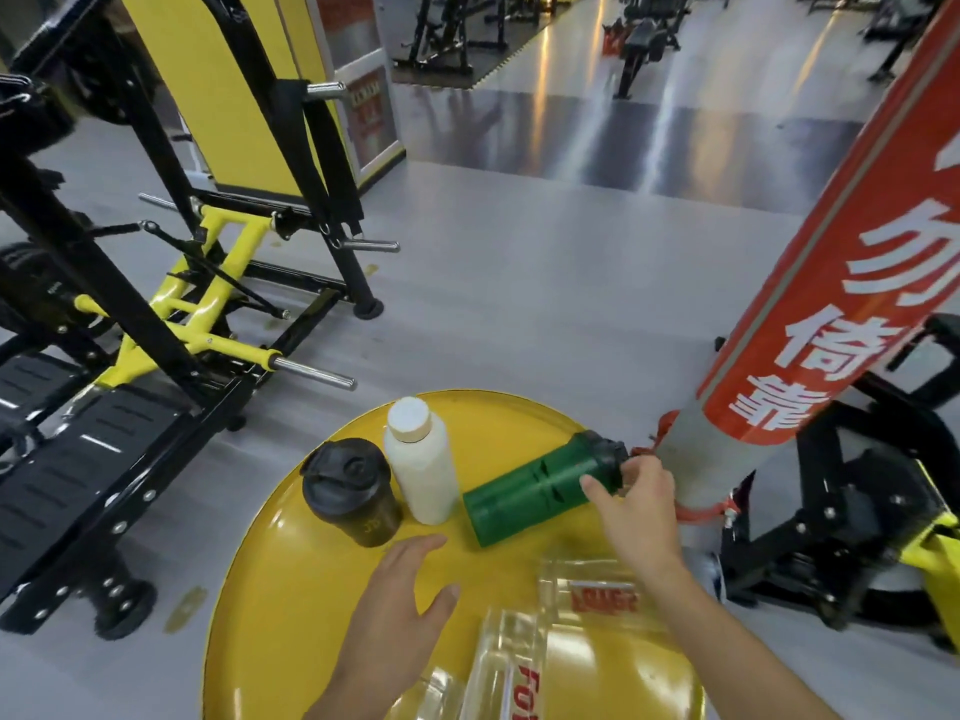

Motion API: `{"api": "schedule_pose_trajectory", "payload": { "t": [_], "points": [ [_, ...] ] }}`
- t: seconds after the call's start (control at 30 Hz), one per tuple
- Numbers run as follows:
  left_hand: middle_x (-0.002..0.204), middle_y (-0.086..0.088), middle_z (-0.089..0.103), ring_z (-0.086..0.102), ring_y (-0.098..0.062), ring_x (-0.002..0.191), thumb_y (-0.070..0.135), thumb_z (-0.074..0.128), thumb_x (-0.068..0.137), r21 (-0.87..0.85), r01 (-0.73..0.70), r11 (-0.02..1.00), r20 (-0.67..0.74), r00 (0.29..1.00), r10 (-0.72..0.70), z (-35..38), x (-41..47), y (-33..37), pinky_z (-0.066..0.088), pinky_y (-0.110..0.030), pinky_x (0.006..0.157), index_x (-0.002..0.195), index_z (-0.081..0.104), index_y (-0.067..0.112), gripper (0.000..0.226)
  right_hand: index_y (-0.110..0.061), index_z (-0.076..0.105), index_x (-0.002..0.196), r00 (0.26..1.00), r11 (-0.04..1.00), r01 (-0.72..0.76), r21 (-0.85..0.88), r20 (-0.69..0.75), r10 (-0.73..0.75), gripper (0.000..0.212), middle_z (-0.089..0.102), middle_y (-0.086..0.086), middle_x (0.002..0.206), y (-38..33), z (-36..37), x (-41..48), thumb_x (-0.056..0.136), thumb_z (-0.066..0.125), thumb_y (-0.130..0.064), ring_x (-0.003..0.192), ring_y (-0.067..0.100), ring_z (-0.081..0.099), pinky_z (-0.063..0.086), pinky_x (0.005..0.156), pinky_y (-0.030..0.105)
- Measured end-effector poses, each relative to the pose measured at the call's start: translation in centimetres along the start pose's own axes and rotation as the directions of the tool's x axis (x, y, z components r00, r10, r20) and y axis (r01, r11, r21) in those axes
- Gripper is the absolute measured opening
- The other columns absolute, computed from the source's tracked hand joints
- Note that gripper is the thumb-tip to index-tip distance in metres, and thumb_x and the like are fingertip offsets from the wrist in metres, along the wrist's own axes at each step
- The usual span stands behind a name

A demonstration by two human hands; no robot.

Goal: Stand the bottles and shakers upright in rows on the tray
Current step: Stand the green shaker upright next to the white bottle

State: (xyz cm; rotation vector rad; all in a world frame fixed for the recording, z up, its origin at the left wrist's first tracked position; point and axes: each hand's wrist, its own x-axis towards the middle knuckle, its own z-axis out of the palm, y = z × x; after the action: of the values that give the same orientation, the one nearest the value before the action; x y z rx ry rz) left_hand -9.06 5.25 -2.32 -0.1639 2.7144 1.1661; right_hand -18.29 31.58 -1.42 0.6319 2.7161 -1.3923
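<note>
The right hand (631,504) grips the dark lid end of a tilted green plastic shaker (535,491) on the round yellow tray (270,589); the left hand (400,600) hovers open over the tray. A black lidded cup (349,491) and a white bottle (420,462) stand upright together; two clear bottles (597,597) lie flat nearby.

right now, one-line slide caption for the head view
Right hand grips the tilted green shaker on the yellow tray, beside an upright black cup and white bottle.

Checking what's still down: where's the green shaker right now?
In the head view, the green shaker lies on its side on the yellow tray, right of the upright white bottle, its lid end gripped by the right hand beside the red-wrapped pole.
</note>
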Motion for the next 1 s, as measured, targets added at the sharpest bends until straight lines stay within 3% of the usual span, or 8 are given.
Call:
{"api": "schedule_pose_trajectory", "payload": {
  "t": [0.1, 0.17, 0.27, 0.5, 0.67, 0.87, 1.0],
  "points": [
    [0.135, 0.022, 0.045, 0.047, -0.003, 0.127, 0.037, 0.068, 0.093, 0.035, 0.007, 0.999, 0.04, 0.999, -0.009, 0.4, 0.6, 0.1, 0.037, -0.02, 0.103, 0.135, 0.049, 0.039, 0.046, -0.012, 0.037, 0.137, 0.999, 0.999, -0.042, -0.018, 0.029, 0.042, 0.07, 0.038, 0.01, 0.136, 0.1, 0.1, 0.3, 0.087, 0.077, -0.041, 0.106, 0.025, 0.05, 0.041, 0.086, 0.036],
    [0.135, 0.02, 0.046, 0.048, -0.003, 0.127, 0.037, 0.069, 0.092, 0.058, 0.006, 0.998, 0.049, 0.999, -0.009, 0.7, 1.0, 0.2, 0.037, -0.019, 0.103, 0.134, 0.05, 0.038, 0.046, -0.011, 0.02, 0.154, 0.994, 0.996, -0.088, -0.011, 0.064, 0.088, 0.096, 0.028, 0.015, 0.151, 0.0, 0.5, 0.9, 0.086, 0.076, -0.046, 0.122, 0.035, 0.051, 0.044, 0.098, 0.043],
    [0.134, 0.019, 0.048, 0.047, -0.002, 0.126, 0.038, 0.069, 0.092, 0.093, -0.015, 0.996, 0.056, 0.998, 0.01, 0.9, 1.5, 0.4, 0.034, -0.015, 0.102, 0.135, 0.052, 0.035, 0.047, -0.014, 0.005, 0.161, 0.979, 0.986, -0.164, 0.023, 0.129, 0.159, 0.113, 0.019, 0.017, 0.161, -0.2, 1.2, 1.8, 0.083, 0.074, -0.058, 0.137, 0.039, 0.045, 0.041, 0.108, 0.047],
    [0.134, 0.029, 0.044, 0.044, 0.006, 0.125, 0.038, 0.064, 0.096, 0.082, -0.019, 0.996, 0.013, 1.0, 0.018, -0.2, 1.5, 1.7, 0.033, -0.014, 0.101, 0.136, 0.049, 0.04, 0.043, -0.02, 0.017, 0.155, 0.973, 0.964, -0.215, 0.153, 0.121, 0.198, 0.112, 0.045, 0.015, 0.147, -0.6, 3.3, 3.3, 0.073, 0.082, -0.059, 0.125, 0.035, 0.055, 0.05, 0.099, 0.049],
    [0.132, 0.029, 0.047, 0.047, 0.006, 0.123, 0.036, 0.065, 0.095, 0.058, -0.02, 0.998, -0.028, 0.999, 0.022, -0.5, 1.5, 2.2, 0.035, -0.014, 0.1, 0.135, 0.052, 0.039, 0.042, -0.017, 0.032, 0.14, 0.976, 0.95, -0.212, 0.23, 0.102, 0.193, 0.093, 0.053, 0.009, 0.131, -0.7, 3.6, 3.9, 0.072, 0.089, -0.046, 0.105, 0.027, 0.054, 0.048, 0.086, 0.041],
    [0.133, 0.025, 0.05, 0.048, 0.004, 0.124, 0.035, 0.065, 0.095, 0.046, -0.046, 0.998, -0.042, 0.998, 0.048, -0.6, 1.7, 2.9, 0.037, -0.016, 0.102, 0.136, 0.054, 0.036, 0.042, -0.023, 0.035, 0.138, 0.981, 0.92, -0.192, 0.34, 0.07, 0.179, 0.097, 0.056, 0.003, 0.126, 0.3, 3.5, 3.6, 0.064, 0.094, -0.041, 0.114, 0.026, 0.058, 0.051, 0.098, 0.045],
    [0.133, 0.024, 0.051, 0.049, 0.004, 0.124, 0.033, 0.066, 0.095, 0.04, -0.06, 0.997, -0.06, 0.996, 0.062, -0.6, 1.9, 3.2, 0.038, -0.016, 0.101, 0.137, 0.055, 0.035, 0.043, -0.026, 0.037, 0.141, 0.994, 0.934, -0.111, 0.34, 0.033, 0.106, 0.104, 0.051, 0.0, 0.134, 0.1, 3.0, 3.0, 0.057, 0.095, -0.046, 0.122, 0.025, 0.055, 0.051, 0.104, 0.05]
  ]
}}
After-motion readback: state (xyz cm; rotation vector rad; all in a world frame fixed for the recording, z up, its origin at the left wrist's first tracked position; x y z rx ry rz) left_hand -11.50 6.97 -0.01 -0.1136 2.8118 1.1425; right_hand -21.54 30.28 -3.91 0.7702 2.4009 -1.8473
